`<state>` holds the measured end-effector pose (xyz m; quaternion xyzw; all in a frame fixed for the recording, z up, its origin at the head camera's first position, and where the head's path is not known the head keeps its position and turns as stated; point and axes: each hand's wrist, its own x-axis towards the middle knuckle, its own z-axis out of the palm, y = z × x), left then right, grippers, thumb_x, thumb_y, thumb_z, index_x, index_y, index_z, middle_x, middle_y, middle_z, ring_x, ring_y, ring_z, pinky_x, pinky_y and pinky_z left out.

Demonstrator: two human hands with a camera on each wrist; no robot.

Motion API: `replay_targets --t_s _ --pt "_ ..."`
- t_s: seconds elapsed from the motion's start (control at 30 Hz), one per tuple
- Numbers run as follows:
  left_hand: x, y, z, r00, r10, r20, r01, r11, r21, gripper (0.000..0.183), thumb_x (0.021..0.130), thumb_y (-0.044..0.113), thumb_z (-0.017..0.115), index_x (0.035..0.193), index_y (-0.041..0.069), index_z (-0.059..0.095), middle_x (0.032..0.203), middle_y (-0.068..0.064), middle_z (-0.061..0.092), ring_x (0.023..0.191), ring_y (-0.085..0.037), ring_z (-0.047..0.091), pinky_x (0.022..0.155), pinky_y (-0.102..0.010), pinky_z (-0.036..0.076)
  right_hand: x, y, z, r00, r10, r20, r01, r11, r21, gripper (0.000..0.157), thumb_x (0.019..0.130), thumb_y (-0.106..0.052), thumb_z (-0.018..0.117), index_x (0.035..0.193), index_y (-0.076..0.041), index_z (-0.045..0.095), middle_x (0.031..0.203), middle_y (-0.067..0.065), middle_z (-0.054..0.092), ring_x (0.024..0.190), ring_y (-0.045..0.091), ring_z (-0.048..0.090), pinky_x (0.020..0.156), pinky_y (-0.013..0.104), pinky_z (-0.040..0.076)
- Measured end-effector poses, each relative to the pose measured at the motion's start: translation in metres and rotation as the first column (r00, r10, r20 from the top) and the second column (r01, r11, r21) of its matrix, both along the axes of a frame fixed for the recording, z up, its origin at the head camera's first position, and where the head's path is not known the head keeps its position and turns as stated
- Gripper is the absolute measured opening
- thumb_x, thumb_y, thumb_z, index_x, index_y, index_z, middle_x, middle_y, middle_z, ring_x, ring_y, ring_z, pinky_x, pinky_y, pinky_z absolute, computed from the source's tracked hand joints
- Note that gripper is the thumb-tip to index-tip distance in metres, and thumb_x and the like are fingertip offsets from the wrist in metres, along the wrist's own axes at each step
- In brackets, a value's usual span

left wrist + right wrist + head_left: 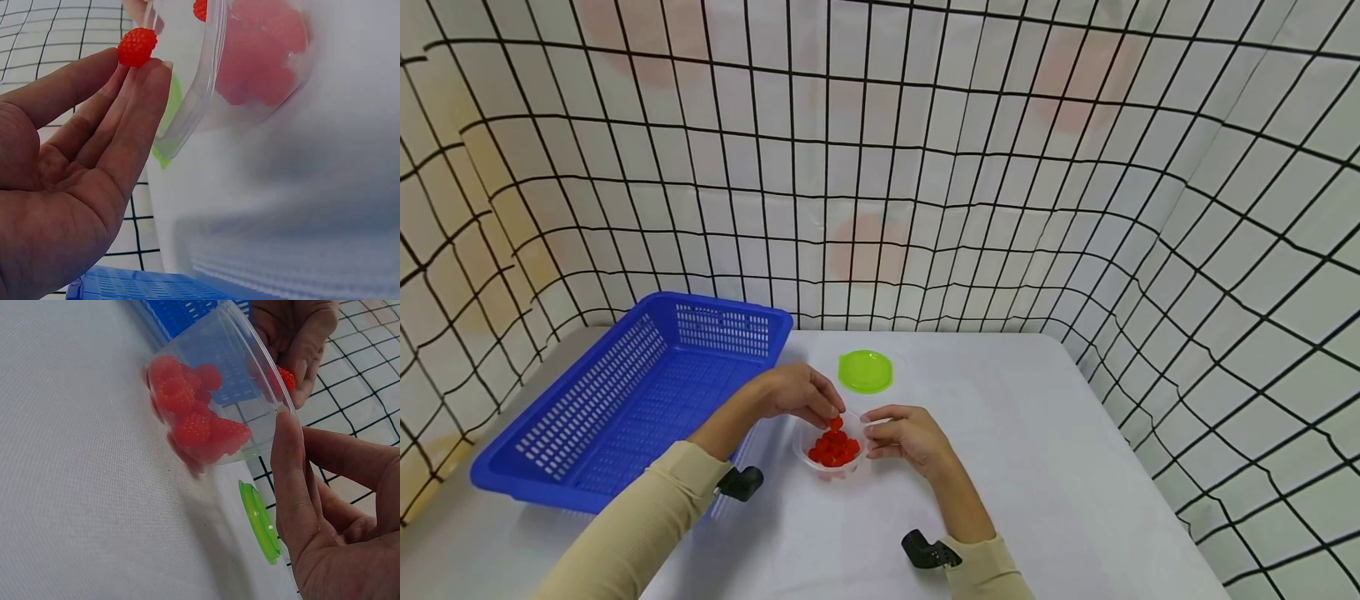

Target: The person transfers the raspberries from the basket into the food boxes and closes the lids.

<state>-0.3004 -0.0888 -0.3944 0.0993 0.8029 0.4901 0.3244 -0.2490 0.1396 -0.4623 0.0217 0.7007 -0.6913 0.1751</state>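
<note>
Several red raspberries [833, 451], perhaps imitation ones, lie in a clear plastic bowl [206, 337] on the white table. One more raspberry [137, 47] is pinched between the thumb and fingertips of my left hand [81, 144], right at the bowl's rim. From the opposite side my right hand [908, 437] grips the rim, with thumb and fingers on either side of it, as the right wrist view shows. Behind the bowl a bright green lid [865, 372] lies flat on the table.
A big blue plastic basket [617, 408] with slotted walls stands on the left of the table [1037, 467], close to my left forearm. Black wire mesh [925, 175] backed by pale cloth rises along the back and both sides.
</note>
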Motion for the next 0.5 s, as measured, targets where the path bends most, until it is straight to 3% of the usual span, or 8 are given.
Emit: replay_targets --t_s 0.33,0.5 --pt "0.0015 -0.0001 0.0015 1.000 -0.020 -0.010 0.020 1.000 0.015 0.023 0.093 0.007 0.068 0.111 -0.007 0.071 0.099 -0.017 0.075 0.087 -0.025 0.074 0.089 -0.039 0.062 0.0007 0.0010 0.0025 1.000 -0.001 -0.003 0.001 1.000 -0.019 0.032 0.092 -0.009 0.071 0.120 0.006 0.068 0.097 0.016 0.073 0.066 0.017 0.070 0.074 0.034 0.064" --pt "0.0026 -0.0074 0.0049 1.000 -0.025 0.008 0.024 0.999 0.038 0.032 0.097 0.010 0.063 0.120 -0.011 0.065 0.113 -0.027 0.071 0.101 -0.036 0.073 0.092 -0.040 0.061 0.0031 0.0003 0.0038 1.000 0.000 -0.012 0.000 1.000 -0.030 0.032 0.093 -0.007 0.070 0.120 0.009 0.067 0.087 0.012 0.072 0.065 0.016 0.068 0.073 0.034 0.064"
